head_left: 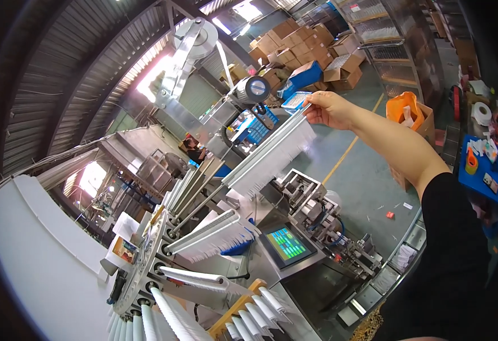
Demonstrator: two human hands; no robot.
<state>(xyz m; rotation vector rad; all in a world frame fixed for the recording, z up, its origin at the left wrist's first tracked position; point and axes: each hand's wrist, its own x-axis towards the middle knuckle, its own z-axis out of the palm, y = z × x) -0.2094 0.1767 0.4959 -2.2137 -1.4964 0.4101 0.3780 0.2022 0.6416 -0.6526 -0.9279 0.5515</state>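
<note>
My right hand (328, 109) reaches out from the right and pinches the far end of a long pale rail (260, 149). From that rail hangs a dense row of thin white fringe-like pieces (280, 156); their exact kind is too small to tell. Its near end points toward a round metal hub (152, 258), where several rods fan outward. Below, another rod carries a similar white row (212, 236), and more white-loaded rods (172, 312) spread downward. My left hand is out of the picture.
A lit touch panel (287, 244) sits under the rail, beside metal machine parts (317, 204). Overhead are a large reel (197, 38) and a round motor (254, 89). A wooden rack (234, 310) holds several white bundles. Cardboard boxes (300, 42) are stacked behind; another person (193, 149) is further back.
</note>
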